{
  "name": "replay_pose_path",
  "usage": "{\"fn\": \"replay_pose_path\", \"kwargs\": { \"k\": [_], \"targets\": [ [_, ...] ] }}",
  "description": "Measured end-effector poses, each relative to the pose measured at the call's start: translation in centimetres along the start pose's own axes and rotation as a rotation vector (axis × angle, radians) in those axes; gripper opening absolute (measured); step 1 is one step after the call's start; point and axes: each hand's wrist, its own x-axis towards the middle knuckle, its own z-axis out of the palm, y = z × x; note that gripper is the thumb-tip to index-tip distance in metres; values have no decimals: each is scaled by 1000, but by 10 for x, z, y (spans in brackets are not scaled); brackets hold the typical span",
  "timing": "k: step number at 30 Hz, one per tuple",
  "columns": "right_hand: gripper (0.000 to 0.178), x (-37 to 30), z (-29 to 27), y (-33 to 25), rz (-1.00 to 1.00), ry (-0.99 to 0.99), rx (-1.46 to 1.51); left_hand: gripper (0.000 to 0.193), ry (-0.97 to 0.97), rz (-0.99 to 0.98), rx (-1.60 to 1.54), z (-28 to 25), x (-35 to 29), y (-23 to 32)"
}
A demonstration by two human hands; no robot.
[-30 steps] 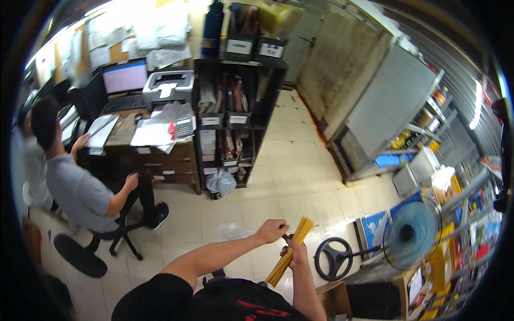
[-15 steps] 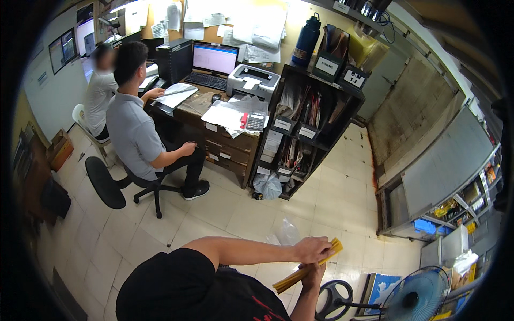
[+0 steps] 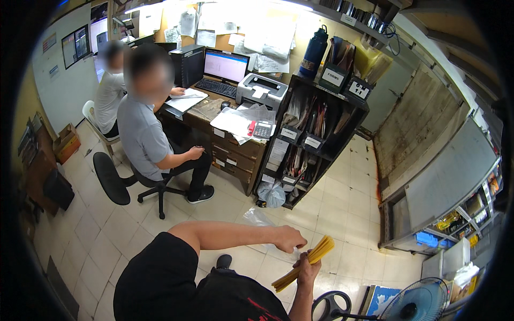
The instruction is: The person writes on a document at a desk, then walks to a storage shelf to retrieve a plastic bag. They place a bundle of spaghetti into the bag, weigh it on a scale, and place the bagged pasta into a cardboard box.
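My right hand (image 3: pixel 308 270) is closed around a bundle of thin, straight yellow sticks (image 3: pixel 319 251). The bundle slants, its upper end fanned out above the fist and its lower end poking out to the left. My left hand (image 3: pixel 289 239) is apart from the bundle, just up and left of it, with the fingers curled in. Whether anything is pinched there is hidden. A clear plastic bag (image 3: pixel 258 217) shows on both sides of my left forearm; I cannot tell what supports it.
Ahead, a person in grey (image 3: pixel 143 131) sits on an office chair (image 3: pixel 111 179) at a desk with a printer (image 3: pixel 261 91) and a monitor (image 3: pixel 226 65). Another person in white (image 3: pixel 110 85) sits beyond. A black file shelf (image 3: pixel 321 144) stands centre right. A fan (image 3: pixel 411 309) is at lower right.
My left hand has come off the yellow bundle and moved left. The bundle's upper end has fanned out in my right hand. The seated person in grey has turned their head.
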Motion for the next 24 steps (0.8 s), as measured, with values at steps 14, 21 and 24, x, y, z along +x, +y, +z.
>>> {"fn": "replay_pose_path", "kwargs": {
  "k": [14, 21, 24],
  "targets": [
    [31, 10, -15, 5, -170, 386, 17, 48, 1421, -633, 52, -11, -29, -58],
    [28, 9, 5, 31, 14, 269, -105, 32, 1512, -583, -1275, 65, -71, -93],
    [31, 15, 10, 41, 147, 207, -104, 28, 1384, -557, -1872, 53, -72, -103]
  ]
}}
